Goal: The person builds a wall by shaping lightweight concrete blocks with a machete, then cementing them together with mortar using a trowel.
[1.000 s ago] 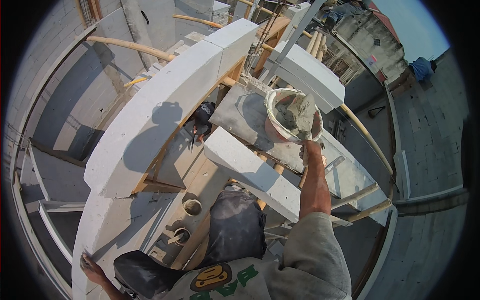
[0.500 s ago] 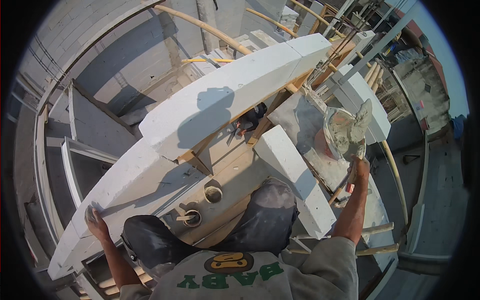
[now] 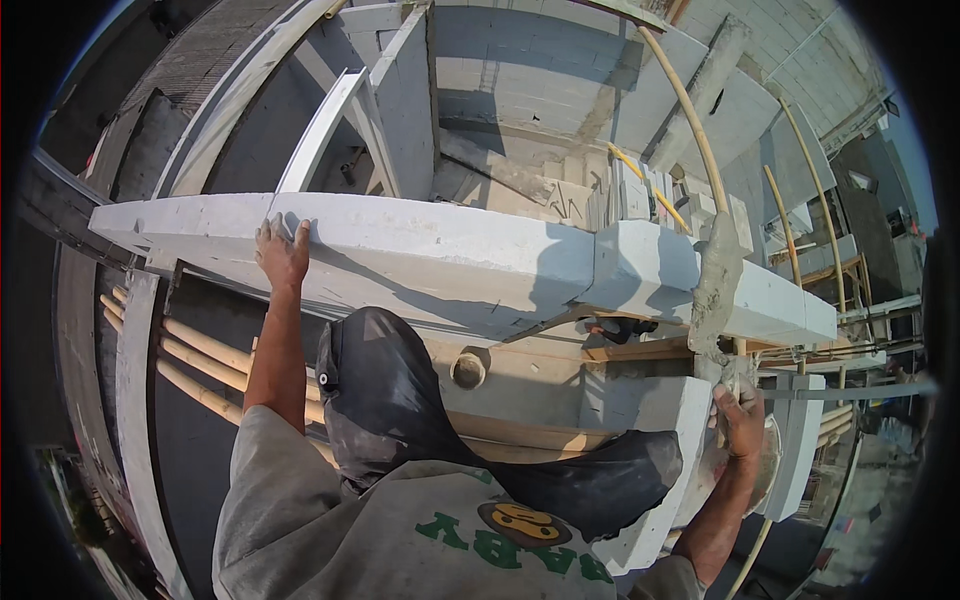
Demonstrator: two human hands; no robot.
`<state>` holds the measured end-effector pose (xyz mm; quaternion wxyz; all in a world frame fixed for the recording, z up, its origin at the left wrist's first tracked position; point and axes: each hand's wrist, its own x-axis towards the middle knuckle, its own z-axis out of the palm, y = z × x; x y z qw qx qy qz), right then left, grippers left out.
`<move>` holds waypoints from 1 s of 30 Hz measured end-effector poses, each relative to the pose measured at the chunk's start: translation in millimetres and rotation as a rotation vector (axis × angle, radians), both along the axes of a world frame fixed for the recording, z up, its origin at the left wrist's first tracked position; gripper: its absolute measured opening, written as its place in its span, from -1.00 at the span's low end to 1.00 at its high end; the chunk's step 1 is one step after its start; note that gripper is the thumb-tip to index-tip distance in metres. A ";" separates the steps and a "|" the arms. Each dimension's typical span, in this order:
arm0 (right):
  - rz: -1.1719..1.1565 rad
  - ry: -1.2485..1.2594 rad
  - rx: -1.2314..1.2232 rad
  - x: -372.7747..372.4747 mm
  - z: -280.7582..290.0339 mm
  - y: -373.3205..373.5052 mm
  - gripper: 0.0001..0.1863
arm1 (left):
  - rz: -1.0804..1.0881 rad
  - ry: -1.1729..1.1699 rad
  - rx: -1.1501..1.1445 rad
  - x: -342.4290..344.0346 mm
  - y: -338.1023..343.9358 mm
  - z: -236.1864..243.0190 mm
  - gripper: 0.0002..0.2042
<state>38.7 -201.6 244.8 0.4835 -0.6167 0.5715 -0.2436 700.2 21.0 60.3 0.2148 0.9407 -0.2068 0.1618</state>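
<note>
Mortar-coated trowel (image 3: 715,295) has swung off the bucket (image 3: 771,462) since the last frame. Your right hand (image 3: 738,415) is clamped on its handle; blade points forward, long axis across the block wall (image 3: 430,230). Left hand (image 3: 284,254), fingers spread on the wall, sits well apart.

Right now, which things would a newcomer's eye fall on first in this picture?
Most striking is the long row of white blocks crossing the view, the left hand resting on its upper edge. At the right, the right hand holds up a long tool coated in grey mortar. Below the row, near the centre, stands a small round pale bucket.
</note>
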 end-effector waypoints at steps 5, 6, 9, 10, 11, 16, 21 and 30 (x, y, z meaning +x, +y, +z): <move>0.391 0.162 -0.009 147.0 -7.3 -10.5 -0.72 | 0.065 0.096 -0.005 6.5 8.5 -5.1 -0.34; 0.407 0.165 -0.006 172.3 -5.4 -6.3 -0.72 | 0.042 0.098 0.007 0.9 6.5 2.5 -0.35; 0.518 0.348 -0.148 241.0 -7.9 2.1 -0.66 | 0.026 0.113 0.060 -2.7 9.1 19.0 -0.38; 0.564 0.454 -0.369 257.3 -17.1 3.1 -0.63 | 0.009 0.126 0.099 -1.9 10.5 23.8 -0.39; 0.598 0.559 -0.594 270.7 -24.8 1.5 -0.60 | 0.017 0.130 0.099 -2.7 8.3 33.3 -0.39; 0.537 0.815 -0.773 315.8 -48.5 11.8 -0.56 | -0.144 0.134 0.156 12.0 14.6 41.8 -0.44; 0.561 0.764 -0.726 337.3 -55.1 24.6 -0.60 | -0.220 0.037 -0.013 30.3 21.3 -0.1 -0.41; 0.615 0.727 -0.875 362.3 -57.3 36.2 -0.62 | -0.198 0.050 -0.058 20.3 15.0 3.7 -0.51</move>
